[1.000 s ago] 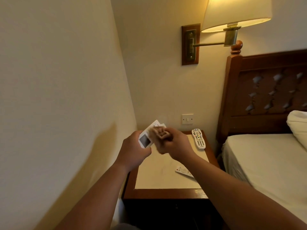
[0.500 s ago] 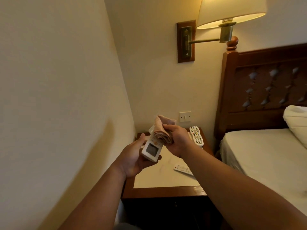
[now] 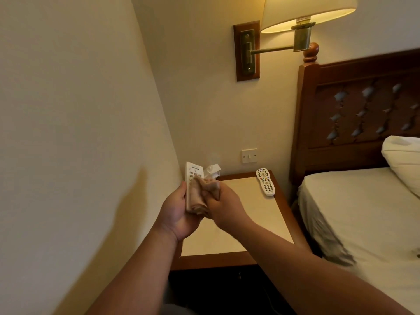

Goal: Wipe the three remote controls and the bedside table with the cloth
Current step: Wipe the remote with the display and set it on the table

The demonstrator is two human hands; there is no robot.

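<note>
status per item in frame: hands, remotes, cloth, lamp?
white remote: upright, gripped by left hand.
cloth: bunched in right hand, pressed on white remote's lower face.
second remote: face up on bedside table, far right corner, untouched.
lamp: lit.

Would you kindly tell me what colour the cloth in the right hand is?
The cloth is pale pinkish beige, shown in the head view.

Cloth (image 3: 200,196) over white remote (image 3: 193,172), second remote (image 3: 266,182) on table (image 3: 261,220)
</note>
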